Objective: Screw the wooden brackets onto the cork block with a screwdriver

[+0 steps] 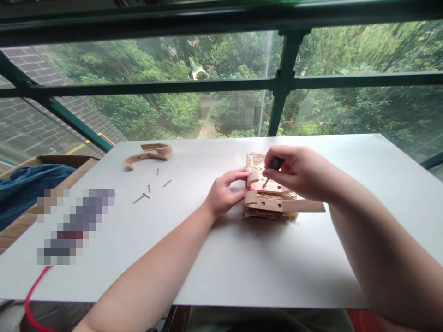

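Note:
My right hand (289, 168) is closed around the dark handle of a screwdriver (277, 163), its shaft slanting down to a hole in the farther curved wooden hook (272, 187). That hook lies on a plastic-wrapped block (255, 160). Nearer to me, a second wooden hook (270, 204) with two dark holes rests on the same block, its flat end sticking out to the right. My left hand (224, 191) is at the block's left side, thumb and fingertips against the left end of the farther hook; whether it grips the hook is unclear.
Several screws (139, 198) lie on the white table (194, 258), left of my left hand. Behind them are loose curved wooden pieces (148, 156). A blurred-out object (78, 221) lies at the left, near a cardboard box (74, 161) with blue cloth. Windows rise behind the table.

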Motion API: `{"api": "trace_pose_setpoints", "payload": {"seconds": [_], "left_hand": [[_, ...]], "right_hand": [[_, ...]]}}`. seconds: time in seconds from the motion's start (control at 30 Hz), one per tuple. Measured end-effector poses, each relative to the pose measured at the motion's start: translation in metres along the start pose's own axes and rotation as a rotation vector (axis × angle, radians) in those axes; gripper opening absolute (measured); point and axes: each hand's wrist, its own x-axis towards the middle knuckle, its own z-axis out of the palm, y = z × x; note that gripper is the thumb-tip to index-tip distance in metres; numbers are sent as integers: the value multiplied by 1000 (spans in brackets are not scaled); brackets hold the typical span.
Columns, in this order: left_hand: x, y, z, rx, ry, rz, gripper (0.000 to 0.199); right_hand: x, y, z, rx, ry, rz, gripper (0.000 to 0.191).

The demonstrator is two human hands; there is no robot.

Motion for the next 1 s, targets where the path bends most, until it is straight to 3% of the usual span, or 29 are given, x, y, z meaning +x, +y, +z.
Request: {"api": "trace_pose_setpoints", "payload": {"seconds": [0.33,0.5,0.63,0.8,1.0], "left_hand": [[-1,-1,2,-49,12,-2,40],[-1,0,4,-64,14,4,44],[-1,1,5,-67,17,4,50],[-1,1,5,-85,7,-9,46],[-1,0,5,-106,14,-22,46]], "right_hand": [[1,7,1,-18,74,115,24],[1,6,7,94,133,54,6],[3,8,11,159,153,-29,14],[-1,7,5,99,55,-87,6],[-8,3,-8,28,-85,-99,24]]}}
